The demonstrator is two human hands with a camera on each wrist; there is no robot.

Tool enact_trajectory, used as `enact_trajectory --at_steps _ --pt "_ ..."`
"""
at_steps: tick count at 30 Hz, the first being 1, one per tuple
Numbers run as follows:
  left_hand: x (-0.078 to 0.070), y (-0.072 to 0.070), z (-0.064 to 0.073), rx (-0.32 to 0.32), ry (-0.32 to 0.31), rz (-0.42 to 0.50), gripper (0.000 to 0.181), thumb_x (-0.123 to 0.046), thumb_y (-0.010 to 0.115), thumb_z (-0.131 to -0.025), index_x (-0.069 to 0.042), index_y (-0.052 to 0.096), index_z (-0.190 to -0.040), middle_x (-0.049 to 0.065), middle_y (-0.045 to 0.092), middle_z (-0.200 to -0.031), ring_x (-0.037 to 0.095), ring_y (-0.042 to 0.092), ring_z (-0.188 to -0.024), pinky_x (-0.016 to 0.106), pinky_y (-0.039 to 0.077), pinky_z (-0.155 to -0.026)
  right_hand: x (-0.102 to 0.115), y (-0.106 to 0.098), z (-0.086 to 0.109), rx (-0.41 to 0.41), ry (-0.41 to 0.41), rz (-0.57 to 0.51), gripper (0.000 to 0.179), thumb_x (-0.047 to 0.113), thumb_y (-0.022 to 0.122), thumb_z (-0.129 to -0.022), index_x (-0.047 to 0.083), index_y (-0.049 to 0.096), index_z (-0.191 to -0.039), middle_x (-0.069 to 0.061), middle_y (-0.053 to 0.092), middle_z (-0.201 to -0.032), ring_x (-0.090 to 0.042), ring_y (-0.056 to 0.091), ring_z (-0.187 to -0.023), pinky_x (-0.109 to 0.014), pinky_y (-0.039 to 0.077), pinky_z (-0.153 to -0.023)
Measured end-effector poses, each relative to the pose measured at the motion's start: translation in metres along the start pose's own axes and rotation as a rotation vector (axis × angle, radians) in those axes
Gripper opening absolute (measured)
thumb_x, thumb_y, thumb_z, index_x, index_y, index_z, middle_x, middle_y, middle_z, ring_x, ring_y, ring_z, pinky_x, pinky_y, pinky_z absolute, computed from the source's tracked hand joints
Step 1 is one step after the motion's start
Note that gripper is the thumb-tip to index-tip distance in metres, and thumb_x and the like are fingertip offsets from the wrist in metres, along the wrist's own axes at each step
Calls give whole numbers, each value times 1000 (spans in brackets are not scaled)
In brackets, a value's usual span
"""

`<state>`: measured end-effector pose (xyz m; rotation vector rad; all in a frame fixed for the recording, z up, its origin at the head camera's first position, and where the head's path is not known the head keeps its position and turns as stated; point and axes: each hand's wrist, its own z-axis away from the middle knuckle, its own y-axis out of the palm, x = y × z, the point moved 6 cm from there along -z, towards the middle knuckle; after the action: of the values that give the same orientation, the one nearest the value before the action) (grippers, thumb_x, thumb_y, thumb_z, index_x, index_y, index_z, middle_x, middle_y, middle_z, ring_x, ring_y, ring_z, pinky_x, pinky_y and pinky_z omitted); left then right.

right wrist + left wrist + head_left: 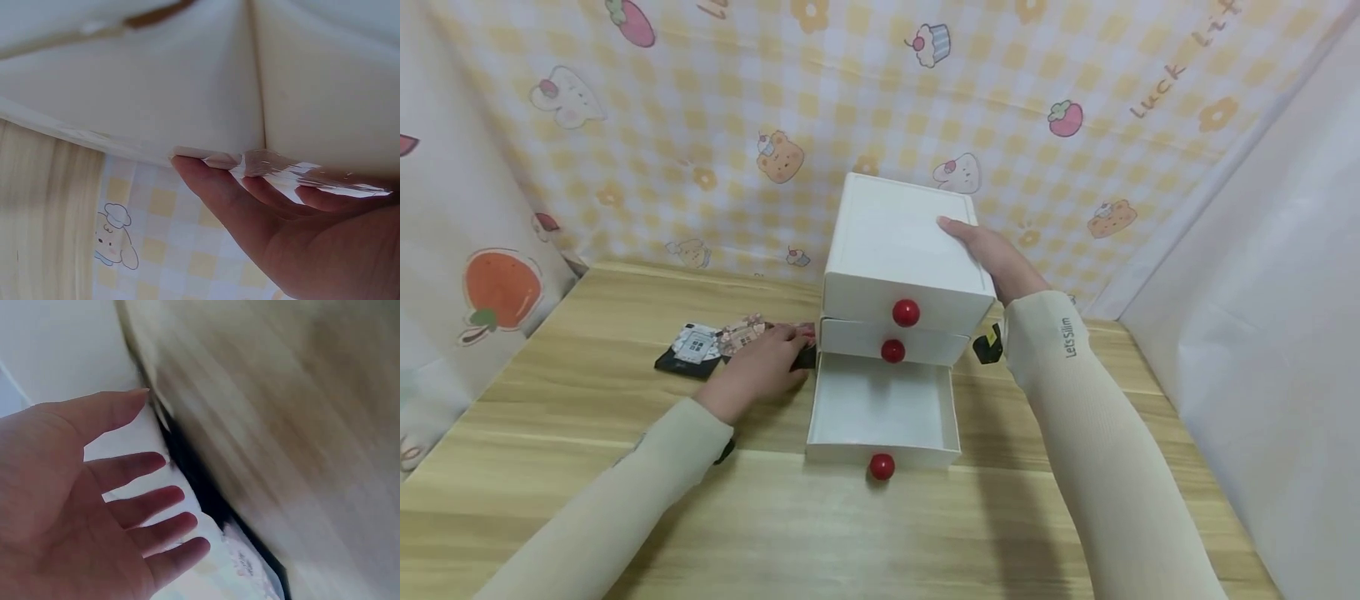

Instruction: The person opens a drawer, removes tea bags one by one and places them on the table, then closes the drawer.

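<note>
A white drawer box (pixel 902 233) with red ball knobs stands on the table. Its bottom drawer (pixel 880 408) is pulled far out and its white floor is bare; the middle one sticks out slightly. My right hand (pixel 1000 258) rests on the box's right side, thumb over the top edge; in the right wrist view the fingertips touch the white wall (pixel 156 106). Left of the box, my left hand (pixel 756 367) reaches down beside a dark packet (pixel 805 358), partly hidden by the fingers. The left wrist view shows those fingers spread and relaxed near a black edge (pixel 206 487).
Further left lie a black packet with a white label (pixel 696 344) and a pink patterned packet (pixel 743 333), close together. A checked cloth (pixel 730 167) with cartoon prints hangs behind the wood-grain table (pixel 760 517). White cloth (pixel 1247 292) hangs at the right.
</note>
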<state>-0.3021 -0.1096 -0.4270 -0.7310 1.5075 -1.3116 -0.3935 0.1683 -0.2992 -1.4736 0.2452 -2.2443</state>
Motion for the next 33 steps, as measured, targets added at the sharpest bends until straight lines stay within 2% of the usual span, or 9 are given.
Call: enact_trajectory --at_steps 5,9,12,14,17,22,26,29,33 --pt "-4 -7 14 -40 -1 28 56 -30 66 -98 -2 53 -144 25 48 -151 45 45 -140 60 38 -115 0 2 2 -2 0 -13 89 73 52 -90 23 25 -159 -9 58 -133 -24 68 -108 -36 61 -83" --pt "-6 -17 29 -57 -78 39 49 -32 63 -99 -2 59 -138 24 55 -144 45 55 -130 62 47 -104 0 2 4 -4 -8 -4 89 73 51 -91 23 24 -159 -9 58 -134 -24 68 -108 -36 61 -83" --pt "-7 -23 45 -37 -156 88 32 -27 58 -101 -1 68 -115 18 70 -107 33 68 -91 48 59 -72 1 2 3 -2 -11 -5 88 73 51 -91 23 25 -159 -9 58 -134 -24 68 -108 -36 60 -83" --pt "-9 -24 57 3 -183 132 26 -23 54 -102 -4 69 -97 10 66 -81 24 61 -67 36 52 -56 1 3 2 -5 -4 -5 90 74 52 -90 23 25 -159 -9 58 -134 -24 69 -108 -36 60 -83" --pt "-15 -19 74 94 -193 194 32 -21 50 -103 -10 64 -77 2 55 -62 15 48 -52 28 41 -49 1 4 2 -7 1 6 91 75 52 -89 23 25 -159 -9 59 -133 -24 69 -107 -36 60 -83" --pt "-31 0 94 230 -135 261 32 -21 55 -101 -13 62 -70 1 57 -64 15 48 -54 30 42 -53 2 4 2 2 -14 17 87 73 51 -91 24 27 -159 -9 58 -135 -24 68 -110 -36 60 -83" --pt "-47 14 104 268 -63 315 32 -28 61 -99 -16 61 -69 -2 55 -63 14 48 -56 31 40 -54 2 2 2 -7 0 12 88 74 52 -90 23 28 -158 -9 59 -133 -23 70 -105 -36 61 -82" --pt "-59 22 105 293 -18 411 32 -32 62 -99 -17 62 -70 -3 55 -61 13 48 -56 31 40 -54 1 2 3 -10 3 6 89 74 52 -90 21 28 -157 -10 60 -130 -21 72 -99 -36 61 -81" --pt "-76 30 101 363 24 554 28 -34 58 -101 -17 69 -83 -4 59 -66 12 52 -60 29 44 -56 2 1 4 -8 -1 10 89 74 51 -90 21 28 -157 -9 60 -130 -21 72 -97 -36 61 -81"
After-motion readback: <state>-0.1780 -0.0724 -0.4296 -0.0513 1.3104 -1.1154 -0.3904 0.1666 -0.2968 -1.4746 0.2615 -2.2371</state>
